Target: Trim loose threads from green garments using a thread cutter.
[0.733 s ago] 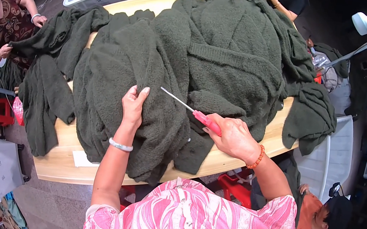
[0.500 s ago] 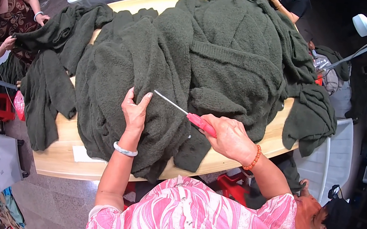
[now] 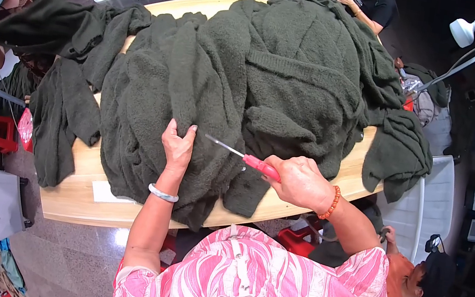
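Right grip point(image 3: 304, 184) curled, forearms point(image 3: 150, 221) forward

One pink-handled tool point(image 3: 260, 165); one wooden table point(image 3: 73, 201); one white bulb point(image 3: 464, 33); three co-workers point(image 3: 397, 277).

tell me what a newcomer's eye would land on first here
Probably the big mound of fuzzy dark green knitwear heaped across the pale wooden table. Next, the pink-handled metal tool in the person's right hand, over the mound's near side. A white bulb-shaped lamp shows at upper right.
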`<action>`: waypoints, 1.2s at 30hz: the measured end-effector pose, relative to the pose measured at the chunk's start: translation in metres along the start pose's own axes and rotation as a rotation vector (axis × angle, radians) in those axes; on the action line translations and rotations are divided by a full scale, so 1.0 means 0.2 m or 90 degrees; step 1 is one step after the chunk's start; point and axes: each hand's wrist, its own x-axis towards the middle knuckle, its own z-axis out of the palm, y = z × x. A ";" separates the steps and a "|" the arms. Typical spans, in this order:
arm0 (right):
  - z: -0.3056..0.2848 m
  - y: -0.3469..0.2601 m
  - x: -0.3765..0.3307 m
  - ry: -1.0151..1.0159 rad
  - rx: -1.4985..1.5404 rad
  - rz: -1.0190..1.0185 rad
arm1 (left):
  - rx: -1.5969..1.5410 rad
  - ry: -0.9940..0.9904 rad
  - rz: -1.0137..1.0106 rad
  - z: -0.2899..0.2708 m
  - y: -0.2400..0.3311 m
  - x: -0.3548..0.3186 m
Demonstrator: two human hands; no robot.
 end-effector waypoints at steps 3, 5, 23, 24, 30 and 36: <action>0.01 -0.02 -0.06 -0.105 0.018 -0.087 | -0.012 -0.045 -0.024 -0.02 -0.03 -0.01; -0.01 -0.02 -0.08 -0.102 0.013 -0.052 | -0.069 -0.072 -0.045 -0.01 -0.03 -0.04; 0.12 0.06 -0.29 -0.125 0.106 -0.007 | 0.165 -0.177 -0.049 -0.23 -0.08 -0.34; 0.13 0.08 -0.29 -0.129 0.113 -0.001 | 0.168 -0.184 -0.056 -0.23 -0.01 -0.34; 0.13 0.17 -0.27 0.020 0.131 0.058 | 0.682 -0.412 0.278 -0.17 0.27 -0.44; 0.12 0.15 -0.34 -0.044 0.091 0.081 | 0.412 -0.265 0.124 -0.14 0.04 -0.25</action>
